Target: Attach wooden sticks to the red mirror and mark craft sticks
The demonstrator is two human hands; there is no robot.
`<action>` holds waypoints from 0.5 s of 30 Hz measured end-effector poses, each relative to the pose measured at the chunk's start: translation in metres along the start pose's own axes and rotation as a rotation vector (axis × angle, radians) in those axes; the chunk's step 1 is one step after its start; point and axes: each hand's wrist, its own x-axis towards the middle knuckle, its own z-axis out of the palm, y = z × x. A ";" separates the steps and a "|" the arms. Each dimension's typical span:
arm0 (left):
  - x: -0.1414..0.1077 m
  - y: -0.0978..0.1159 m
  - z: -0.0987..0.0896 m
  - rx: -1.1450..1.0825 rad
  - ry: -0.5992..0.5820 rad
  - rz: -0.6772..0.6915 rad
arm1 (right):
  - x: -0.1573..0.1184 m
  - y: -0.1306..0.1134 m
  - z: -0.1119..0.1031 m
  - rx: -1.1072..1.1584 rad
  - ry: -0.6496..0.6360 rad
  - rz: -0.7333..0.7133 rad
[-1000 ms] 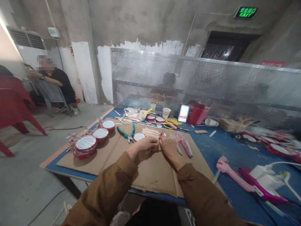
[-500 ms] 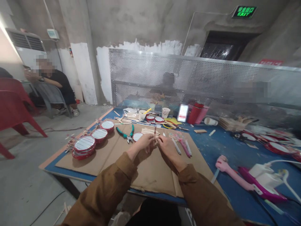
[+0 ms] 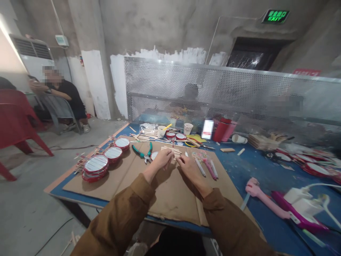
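My left hand (image 3: pixel 160 160) and my right hand (image 3: pixel 188 168) meet over a brown cardboard sheet (image 3: pixel 170 202), their fingers pinching a thin upright wooden stick (image 3: pixel 173 144) with a reddish tip. Behind my fingers lies a small pile of flat wooden craft sticks (image 3: pixel 170 150). Green-handled pliers (image 3: pixel 142 153) rest just left of my left hand. Stacked red-rimmed round mirrors (image 3: pixel 96 164) stand further left. Near my right hand lie a white-and-pink marker (image 3: pixel 199 167) and a pink marker (image 3: pixel 210 169).
A blue table (image 3: pixel 255 170) carries the cardboard, with cups, a red bottle (image 3: pixel 220 129) and a white cup (image 3: pixel 188 128) at the back. A perforated metal screen (image 3: pixel 213 85) stands beyond it. A pink toy (image 3: pixel 257 192) and power adapter (image 3: pixel 301 202) lie right. A person (image 3: pixel 62 89) sits at left.
Both hands have shifted slightly left and away from me. The thin stick has gone from tilted to nearly upright between my fingers.
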 end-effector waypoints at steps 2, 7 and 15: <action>0.000 0.000 0.001 0.010 -0.033 0.000 | 0.000 0.001 0.000 0.028 0.023 0.002; -0.002 0.003 0.001 0.044 -0.053 -0.032 | 0.001 0.002 0.000 0.095 0.041 -0.006; 0.002 0.000 0.004 0.027 -0.114 -0.115 | -0.003 -0.006 -0.006 0.303 -0.006 -0.045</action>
